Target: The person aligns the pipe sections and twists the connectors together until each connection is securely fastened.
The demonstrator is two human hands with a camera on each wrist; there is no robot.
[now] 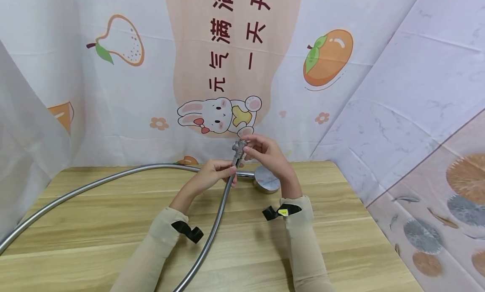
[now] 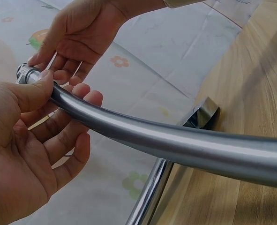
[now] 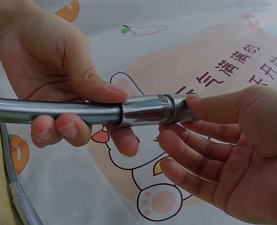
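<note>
My left hand (image 1: 209,175) holds the end of a flexible metal shower hose (image 1: 214,226) between thumb and fingers. In the right wrist view, the hose's smooth chrome nut (image 3: 143,111) meets a small chrome fitting (image 3: 181,102), with a short band of thread showing between them. My right hand (image 1: 270,156) pinches that fitting, its thumb on the near side and the fingertips behind and below. Both hands are raised near the back edge of the table. Behind the left hand, a round chrome shower head (image 1: 267,181) lies on the table, its handle (image 1: 245,173) pointing left.
From the shower head's handle, the other stretch of hose (image 1: 113,174) curves off left across the wooden table (image 1: 341,241). A printed curtain (image 1: 129,102) with a rabbit and fruit hangs right behind the table. Black straps (image 1: 187,231) circle both sleeves.
</note>
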